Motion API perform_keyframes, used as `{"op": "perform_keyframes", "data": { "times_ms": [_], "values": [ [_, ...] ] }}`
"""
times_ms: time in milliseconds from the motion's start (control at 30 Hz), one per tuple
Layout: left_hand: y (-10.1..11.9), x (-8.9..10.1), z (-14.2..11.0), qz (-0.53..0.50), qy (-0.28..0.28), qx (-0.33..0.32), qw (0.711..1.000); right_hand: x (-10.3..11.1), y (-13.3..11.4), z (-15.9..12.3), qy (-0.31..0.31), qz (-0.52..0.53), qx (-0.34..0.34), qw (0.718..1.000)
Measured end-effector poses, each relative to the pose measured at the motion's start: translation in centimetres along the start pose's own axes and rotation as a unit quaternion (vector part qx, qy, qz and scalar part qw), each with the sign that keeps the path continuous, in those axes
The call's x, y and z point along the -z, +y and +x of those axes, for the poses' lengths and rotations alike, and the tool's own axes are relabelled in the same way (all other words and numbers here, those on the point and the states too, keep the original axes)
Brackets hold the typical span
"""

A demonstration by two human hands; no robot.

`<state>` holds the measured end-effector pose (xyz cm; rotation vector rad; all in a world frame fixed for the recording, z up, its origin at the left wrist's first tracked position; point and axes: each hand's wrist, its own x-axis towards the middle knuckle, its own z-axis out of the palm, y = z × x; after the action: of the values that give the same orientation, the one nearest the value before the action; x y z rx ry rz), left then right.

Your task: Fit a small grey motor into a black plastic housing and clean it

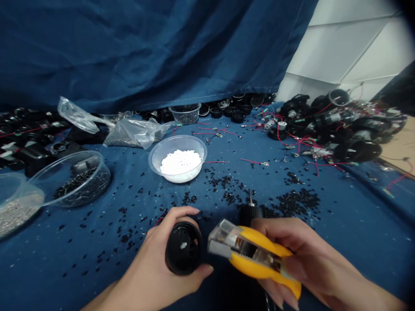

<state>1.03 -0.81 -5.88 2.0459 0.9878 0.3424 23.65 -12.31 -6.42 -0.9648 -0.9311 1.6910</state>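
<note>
My left hand (162, 259) is wrapped round a round black plastic part (183, 248) with a small white piece inside it, held low at the front. My right hand (292, 255) grips a yellow tool (256, 255) with a clear and grey head that points left, almost touching the black part. A thin black screwdriver (250, 209) also sticks up from the right hand's fingers. Both hands hover just above the blue cloth (340, 224).
A clear bowl of white pieces (178, 160) stands ahead. Clear bowls of dark (74, 179) and silvery (16, 207) small parts sit at the left. Small black bits (295, 201) are scattered over the cloth. Black parts with red wires (327, 129) are heaped at the right, plastic bags (129, 131) behind.
</note>
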Motion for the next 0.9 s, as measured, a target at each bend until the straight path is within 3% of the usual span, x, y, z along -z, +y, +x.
{"op": "perform_keyframes", "data": {
  "times_ms": [300, 467, 667, 900],
  "values": [
    [0.6, 0.4, 0.4, -0.044, 0.010, -0.052, 0.998, -1.2, -0.9, 0.1, 0.004, 0.025, -0.003, 1.000],
    [0.0, 0.1, 0.2, -0.032, 0.004, -0.034, 0.999, -0.9, -0.5, 0.0, -0.015, 0.032, -0.009, 0.999],
    [-0.5, -0.3, -0.1, 0.021, 0.020, -0.001, 1.000, -1.2, -2.5, 1.4, -0.002, 0.019, -0.044, 0.999],
    [-0.1, 0.0, -0.1, 0.018, 0.018, 0.001, 1.000, -1.2, -2.1, 2.2, -0.018, 0.101, -0.025, 0.994]
  ]
}}
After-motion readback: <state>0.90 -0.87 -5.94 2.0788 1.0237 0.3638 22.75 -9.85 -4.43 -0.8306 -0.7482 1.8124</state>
